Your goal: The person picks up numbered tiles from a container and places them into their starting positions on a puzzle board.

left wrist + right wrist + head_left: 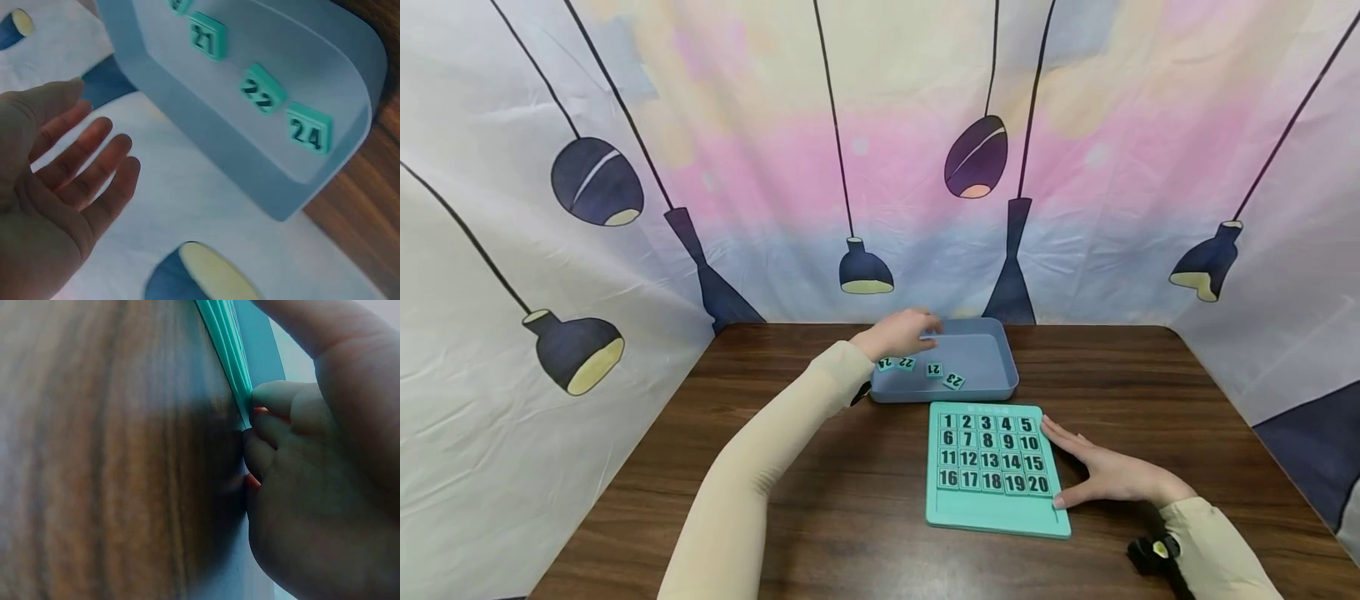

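My left hand [901, 333] is over the left part of a blue-grey tray [973, 357], its fingers loosely bent and nothing between them. In the left wrist view that hand [69, 162] shows an empty palm beside the tray wall. Loose teal number tiles lie in the tray, among them tile 21 [934, 369], tile 22 [262, 89], tile 24 [309, 128] and tile 23 [954, 381]. Nearer me lies a teal number board [988, 512] with tiles 1 to 20 in ordered rows and a bare bottom row. Spread fingers of my right hand [1108, 471] touch the board's right edge.
Both the tray and the board stand on a dark wooden table [827, 492], the tray near its back edge. Behind it hangs a cloth backdrop [775, 167] printed with lamps. A dark wrist device [1152, 552] sits at my right cuff.
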A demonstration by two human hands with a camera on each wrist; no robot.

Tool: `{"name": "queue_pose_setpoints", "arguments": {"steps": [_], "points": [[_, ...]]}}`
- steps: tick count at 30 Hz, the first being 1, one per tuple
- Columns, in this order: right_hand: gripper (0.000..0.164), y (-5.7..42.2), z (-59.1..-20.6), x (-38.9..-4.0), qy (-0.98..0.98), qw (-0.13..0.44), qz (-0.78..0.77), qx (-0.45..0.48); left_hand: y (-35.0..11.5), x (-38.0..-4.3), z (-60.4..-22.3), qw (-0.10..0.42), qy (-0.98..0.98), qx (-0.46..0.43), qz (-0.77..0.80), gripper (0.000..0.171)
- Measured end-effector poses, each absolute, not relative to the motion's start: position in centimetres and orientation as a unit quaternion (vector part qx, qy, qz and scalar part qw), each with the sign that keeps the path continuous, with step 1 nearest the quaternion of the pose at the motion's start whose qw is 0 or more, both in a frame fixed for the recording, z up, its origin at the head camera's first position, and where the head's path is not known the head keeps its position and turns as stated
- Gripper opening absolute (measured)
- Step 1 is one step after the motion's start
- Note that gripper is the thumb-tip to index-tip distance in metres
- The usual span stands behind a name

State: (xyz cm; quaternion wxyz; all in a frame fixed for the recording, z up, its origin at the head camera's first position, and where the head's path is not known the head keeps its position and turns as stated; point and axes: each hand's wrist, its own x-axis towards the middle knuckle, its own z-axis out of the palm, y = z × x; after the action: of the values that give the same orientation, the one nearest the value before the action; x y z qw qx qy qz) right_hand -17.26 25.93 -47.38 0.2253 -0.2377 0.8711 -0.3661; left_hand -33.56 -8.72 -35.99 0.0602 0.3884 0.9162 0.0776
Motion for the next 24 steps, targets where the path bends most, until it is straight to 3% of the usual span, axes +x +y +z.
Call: {"name": "queue_pose_setpoints", "arguments": {"steps": [10, 24], "points": [[0.110, 25.9, -47.6, -17.3, 0.868, 0.222, -0.372, -0.242, -9.2, -35.7, -39.4, 0.148, 0.912, 0.380, 0.040, 0.042], [0.112, 26.2, -47.6, -17.4, 0.866, 0.223, -0.375, -0.242, -8.3, -34.9, -41.6, 0.131, 0.896, 0.424, -0.008, 0.059]]}}
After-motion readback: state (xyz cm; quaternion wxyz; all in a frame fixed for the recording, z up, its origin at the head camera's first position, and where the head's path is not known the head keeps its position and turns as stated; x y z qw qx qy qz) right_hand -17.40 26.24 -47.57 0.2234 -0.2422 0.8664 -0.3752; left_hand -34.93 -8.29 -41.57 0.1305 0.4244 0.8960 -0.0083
